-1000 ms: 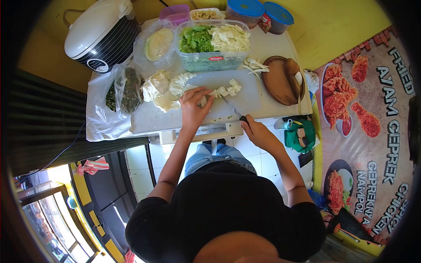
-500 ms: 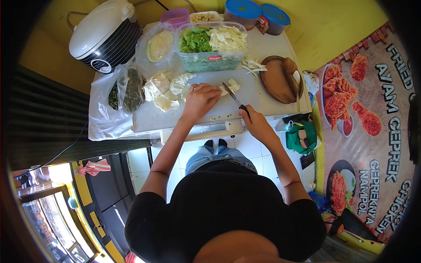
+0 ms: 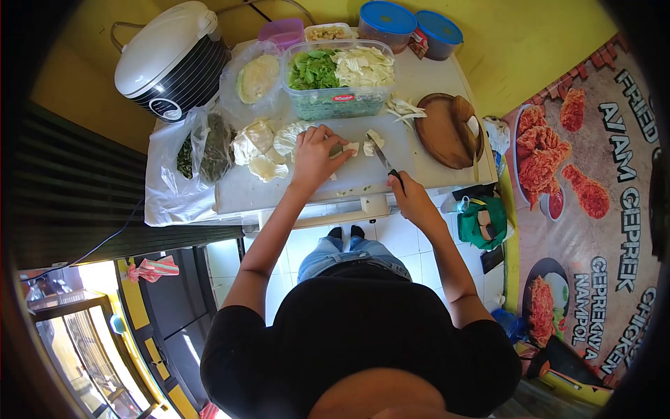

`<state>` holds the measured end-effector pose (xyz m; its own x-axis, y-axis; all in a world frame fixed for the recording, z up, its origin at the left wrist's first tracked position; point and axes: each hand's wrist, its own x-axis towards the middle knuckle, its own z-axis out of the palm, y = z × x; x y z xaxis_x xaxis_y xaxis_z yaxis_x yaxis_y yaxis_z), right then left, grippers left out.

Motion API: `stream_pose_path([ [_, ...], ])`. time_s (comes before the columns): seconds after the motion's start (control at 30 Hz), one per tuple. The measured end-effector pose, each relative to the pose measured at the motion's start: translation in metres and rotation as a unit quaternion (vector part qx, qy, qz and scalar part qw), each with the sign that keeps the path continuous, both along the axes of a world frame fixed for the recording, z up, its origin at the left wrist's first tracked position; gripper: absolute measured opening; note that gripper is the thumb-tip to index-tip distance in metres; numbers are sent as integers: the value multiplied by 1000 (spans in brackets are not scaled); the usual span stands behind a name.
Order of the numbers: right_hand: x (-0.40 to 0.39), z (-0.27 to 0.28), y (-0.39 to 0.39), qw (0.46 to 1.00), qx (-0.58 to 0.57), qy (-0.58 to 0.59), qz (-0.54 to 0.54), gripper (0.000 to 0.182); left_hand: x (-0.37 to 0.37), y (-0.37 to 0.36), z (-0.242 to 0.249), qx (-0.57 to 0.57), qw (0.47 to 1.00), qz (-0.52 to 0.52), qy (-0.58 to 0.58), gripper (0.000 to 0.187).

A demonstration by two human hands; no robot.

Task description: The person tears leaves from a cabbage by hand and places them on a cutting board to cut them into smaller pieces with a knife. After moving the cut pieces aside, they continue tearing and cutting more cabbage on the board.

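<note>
My right hand (image 3: 412, 197) is wrapped around the black handle of a knife (image 3: 380, 155), its blade pointing away from me over the cutting board (image 3: 398, 167). By the blade lie cut pieces of pale cabbage (image 3: 374, 145). On the board to the left, my left hand (image 3: 317, 159) has curved fingers and thumb around a small piece of cabbage (image 3: 352, 148), partly hidden beneath them. Loose cabbage leaves (image 3: 259, 150) rest left of that hand. Beyond the board, a clear plastic container (image 3: 340, 105) holds green leaves and chopped cabbage.
A half cabbage (image 3: 257, 78) sits in plastic near a rice cooker (image 3: 171, 59). A plastic bag of dark greens (image 3: 209, 150) is at the left. On the right are cabbage strips (image 3: 403, 108) and a wooden mortar with pestle (image 3: 441, 133). Blue-lidded tubs (image 3: 387, 17) stand behind.
The knife has shifted slightly right, away from my left hand, with cut cabbage beside its blade. My left thumb and fingers have spread a little around the remaining piece.
</note>
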<state>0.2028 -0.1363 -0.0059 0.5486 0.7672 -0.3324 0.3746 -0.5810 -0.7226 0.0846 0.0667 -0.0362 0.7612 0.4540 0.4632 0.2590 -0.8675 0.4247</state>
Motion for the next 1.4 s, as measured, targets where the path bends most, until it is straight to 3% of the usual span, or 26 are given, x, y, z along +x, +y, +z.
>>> stream_pose_path([
  [0.17,-7,4,4,997,52,48,0,37,-1,-8,0,-27,997,67,-1,33],
  [0.23,-12,6,8,997,50,50,8,37,-3,-11,2,-32,996,71,-50,32],
  [0.4,-19,5,20,998,33,45,25,38,-9,-4,-10,-76,993,73,-43,21],
  [0.57,-17,-12,23,996,28,-46,66,34,-9,-6,-11,-92,991,86,-49,13],
  [0.7,-16,-7,24,994,47,-49,90,32,-10,-6,-13,-86,991,85,-52,14],
  [0.8,-17,3,25,994,-14,-26,103,29,-9,-7,-14,-88,991,87,-50,14],
  [0.97,-26,-14,28,989,7,-111,94,25,-10,-6,-11,-105,989,86,-51,14],
  [1.1,-31,-17,38,989,-22,-124,79,24,-10,-7,-11,-109,989,85,-55,11],
  [1.4,-13,-14,9,985,43,-99,133,24,-8,-7,-14,-104,988,94,-65,13],
])
